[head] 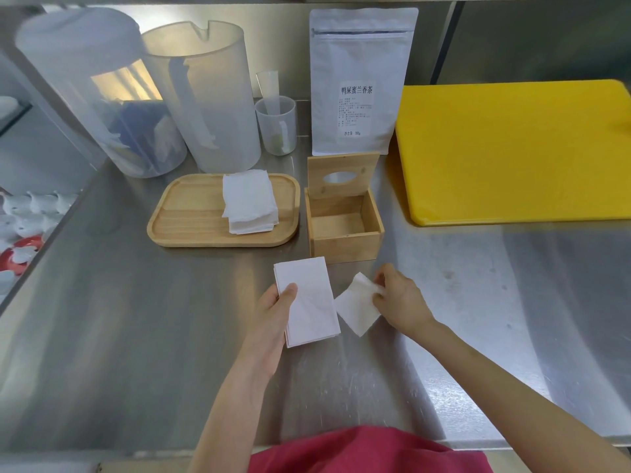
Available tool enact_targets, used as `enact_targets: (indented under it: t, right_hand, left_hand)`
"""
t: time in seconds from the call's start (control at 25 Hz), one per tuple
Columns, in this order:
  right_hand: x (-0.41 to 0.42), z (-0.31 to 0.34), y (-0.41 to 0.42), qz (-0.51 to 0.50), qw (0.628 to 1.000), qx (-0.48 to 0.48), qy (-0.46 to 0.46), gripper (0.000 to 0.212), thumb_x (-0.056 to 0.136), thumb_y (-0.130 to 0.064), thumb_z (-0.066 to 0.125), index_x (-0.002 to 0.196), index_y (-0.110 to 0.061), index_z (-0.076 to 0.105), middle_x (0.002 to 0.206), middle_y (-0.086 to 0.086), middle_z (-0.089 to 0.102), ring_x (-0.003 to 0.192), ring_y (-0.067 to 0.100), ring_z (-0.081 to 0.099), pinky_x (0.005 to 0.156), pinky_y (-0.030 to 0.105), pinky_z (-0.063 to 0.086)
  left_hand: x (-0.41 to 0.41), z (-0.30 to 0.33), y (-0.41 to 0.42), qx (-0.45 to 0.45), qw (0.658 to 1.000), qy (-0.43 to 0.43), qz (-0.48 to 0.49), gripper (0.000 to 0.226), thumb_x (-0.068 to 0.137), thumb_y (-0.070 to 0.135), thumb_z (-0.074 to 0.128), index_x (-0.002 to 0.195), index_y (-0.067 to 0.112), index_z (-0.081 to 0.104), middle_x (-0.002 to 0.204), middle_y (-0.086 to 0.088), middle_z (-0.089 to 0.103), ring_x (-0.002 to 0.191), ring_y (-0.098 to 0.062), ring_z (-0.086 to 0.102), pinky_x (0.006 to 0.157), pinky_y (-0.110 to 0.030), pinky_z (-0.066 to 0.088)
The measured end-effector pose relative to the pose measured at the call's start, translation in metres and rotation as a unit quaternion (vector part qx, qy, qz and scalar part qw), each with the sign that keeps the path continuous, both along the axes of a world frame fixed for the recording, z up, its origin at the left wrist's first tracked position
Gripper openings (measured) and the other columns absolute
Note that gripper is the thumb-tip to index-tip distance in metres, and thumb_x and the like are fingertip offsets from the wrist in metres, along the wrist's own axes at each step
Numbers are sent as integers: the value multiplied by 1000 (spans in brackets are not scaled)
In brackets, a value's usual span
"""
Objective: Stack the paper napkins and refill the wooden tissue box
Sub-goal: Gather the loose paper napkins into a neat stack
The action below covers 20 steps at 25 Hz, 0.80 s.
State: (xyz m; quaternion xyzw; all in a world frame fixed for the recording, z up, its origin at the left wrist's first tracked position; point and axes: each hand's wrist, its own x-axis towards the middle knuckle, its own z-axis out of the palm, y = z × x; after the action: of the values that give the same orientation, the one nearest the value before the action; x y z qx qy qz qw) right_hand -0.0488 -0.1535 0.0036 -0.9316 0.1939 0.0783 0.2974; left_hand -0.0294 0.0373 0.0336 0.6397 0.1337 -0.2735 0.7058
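Note:
My left hand (273,312) grips a small stack of folded white napkins (309,302) by its left edge, thumb on top, just above the steel counter. My right hand (397,295) pinches a single folded napkin (355,307) at its upper right corner, right beside the stack. Behind them stands the wooden tissue box (345,247), empty, with its slotted lid (341,174) tipped up at the back. To its left, a wooden tray (191,213) carries a loose pile of white napkins (249,201).
A yellow cutting board (512,151) lies at the right. A white tea pouch (358,80) stands behind the box, with two tall plastic pitchers (205,97) and a small measuring cup (276,128) at the back left. The counter's left edge drops to white and red items (20,233).

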Motion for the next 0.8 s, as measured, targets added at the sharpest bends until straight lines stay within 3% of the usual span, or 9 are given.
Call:
enact_targets:
  t: [0.08, 0.2, 0.4, 0.52, 0.68, 0.8]
  right_hand:
    - [-2, 12, 0, -28, 994, 94, -52, 20, 85, -1, 50, 103, -10, 47, 99, 4, 55, 85, 18, 47, 55, 19, 38]
    - [-3, 34, 0, -57, 975, 191, -100, 35, 84, -7, 60, 116, -12, 49, 98, -2, 53, 89, 16, 52, 60, 13, 42]
    - [-4, 65, -3, -38, 919, 370, -131, 19, 84, -12, 64, 95, -26, 58, 93, -5, 67, 87, 11, 63, 77, 22, 51]
    - [-3, 76, 2, -8, 891, 439, -119, 19, 84, -11, 63, 98, -24, 60, 90, -6, 70, 79, 3, 68, 74, 20, 56]
    - [5, 74, 18, 18, 912, 397, -99, 21, 84, -10, 64, 98, -24, 57, 85, -13, 64, 70, -5, 65, 60, 3, 52]
    - [9, 70, 30, 43, 942, 320, -93, 32, 85, -13, 63, 115, -15, 53, 92, -10, 61, 78, -3, 59, 60, 3, 49]
  left_hand:
    - [1, 0, 2, -4, 1000, -1, 7, 19, 97, 19, 43, 97, 21, 62, 113, -8, 67, 111, -29, 60, 104, -48, 41]
    - [4, 0, 4, -4, 1000, -2, 14, 19, 97, 20, 43, 102, 19, 62, 121, -11, 65, 115, -30, 60, 107, -51, 40]
    - [6, 5, 2, 6, 1000, -7, 22, 24, 97, 22, 43, 113, 14, 59, 121, -11, 65, 115, -30, 60, 101, -48, 43]
    - [6, 4, 1, 4, 1000, -9, 19, 28, 97, 24, 42, 117, 16, 60, 122, -10, 66, 116, -30, 59, 99, -47, 45]
    - [4, 6, -6, 4, 1000, -10, 7, 29, 96, 25, 42, 114, 17, 63, 118, -11, 68, 113, -31, 62, 96, -47, 47]
    - [3, 6, -10, -13, 1000, -8, 1, 25, 94, 27, 46, 106, 19, 66, 110, -9, 71, 105, -29, 65, 97, -49, 47]
